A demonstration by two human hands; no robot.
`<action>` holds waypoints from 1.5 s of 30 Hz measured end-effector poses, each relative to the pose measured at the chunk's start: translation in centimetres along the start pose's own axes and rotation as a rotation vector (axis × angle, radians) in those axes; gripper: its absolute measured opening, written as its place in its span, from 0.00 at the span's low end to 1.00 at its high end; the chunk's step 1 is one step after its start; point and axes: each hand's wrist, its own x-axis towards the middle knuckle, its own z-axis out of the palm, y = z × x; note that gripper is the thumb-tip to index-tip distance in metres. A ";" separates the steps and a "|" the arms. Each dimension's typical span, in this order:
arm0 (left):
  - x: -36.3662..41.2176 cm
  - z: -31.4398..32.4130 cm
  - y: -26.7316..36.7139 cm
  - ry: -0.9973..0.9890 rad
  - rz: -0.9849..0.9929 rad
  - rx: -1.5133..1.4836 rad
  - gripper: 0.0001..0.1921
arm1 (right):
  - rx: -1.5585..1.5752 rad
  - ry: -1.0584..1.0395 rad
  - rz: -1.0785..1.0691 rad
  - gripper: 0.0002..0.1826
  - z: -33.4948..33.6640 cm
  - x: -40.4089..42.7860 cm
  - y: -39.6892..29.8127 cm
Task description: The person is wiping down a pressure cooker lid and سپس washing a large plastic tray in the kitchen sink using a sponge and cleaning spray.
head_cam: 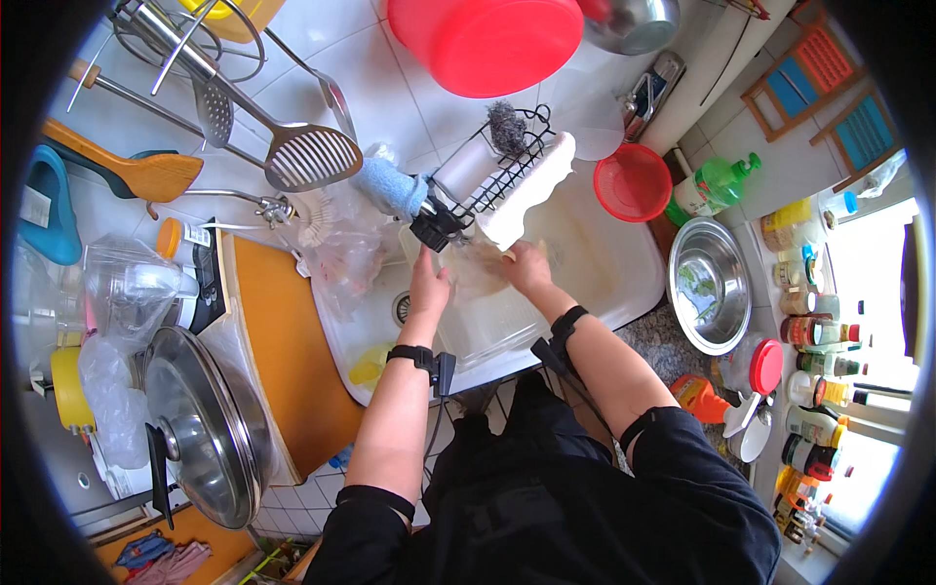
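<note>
Both hands are over a white sink [599,256], beneath a faucet partly covered with a blue cloth [391,189]. My left hand [428,285] is by the spout with its thumb apart from the fingers; whether it holds anything is unclear. My right hand [528,267] is beside the lower end of a white cloth [528,194] draped on a black wire rack [512,175]; its fingers are partly hidden. Between the hands is a blurred, clear or brownish area, perhaps running water. A translucent plastic tub [482,329] lies below them in the sink. A steel wool scrubber [506,126] sits on the rack.
A red plastic basket [632,183], a green pump bottle [713,186] and a steel bowl [709,285] with green leaves stand right. Left are an orange-brown board [285,351], a lidded pan [205,431] and hanging utensils, including a slotted turner [313,157]. Jars line the windowsill.
</note>
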 end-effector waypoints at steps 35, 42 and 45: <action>-4.7 0.0 -4.7 -0.132 -0.626 -0.912 0.36 | -0.425 -0.338 -0.308 0.25 10.7 3.5 -7.5; -3.6 0.4 -4.5 -0.106 -0.611 -0.956 0.37 | -0.553 -0.108 -0.687 0.35 8.5 -4.2 -3.3; -3.2 -0.1 -5.8 -0.079 -0.632 -0.962 0.31 | -0.518 -0.227 -0.806 0.40 6.2 -8.3 -1.8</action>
